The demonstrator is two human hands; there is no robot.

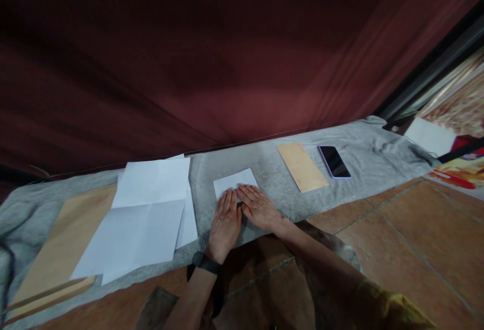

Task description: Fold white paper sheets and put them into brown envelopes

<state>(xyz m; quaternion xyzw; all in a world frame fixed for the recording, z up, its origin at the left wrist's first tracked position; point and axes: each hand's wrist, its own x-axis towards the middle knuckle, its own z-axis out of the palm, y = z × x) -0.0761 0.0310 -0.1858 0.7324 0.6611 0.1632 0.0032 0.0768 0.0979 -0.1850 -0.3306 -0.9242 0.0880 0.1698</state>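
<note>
A small folded white sheet of paper [234,179] lies on the grey cloth in front of me. My left hand [226,221] rests flat on its near edge, fingers stretched out and pointing away from me. Beside it, my right hand [259,206] also presses flat on the paper, its fingers angled to the left. The two hands touch or nearly touch at the fingertips and thumbs. Both palms face down, so the near part of the paper is hidden beneath them. A dark watch [207,263] is on my left wrist.
Creased white sheets [147,214] overlap a large brown envelope [71,229] on the left. Right of my hands lie a smaller tan envelope [301,166] and a phone [335,162]. The grey cloth [204,169] runs along a dark red curtain [227,68]; tiled floor [416,229] is nearest me.
</note>
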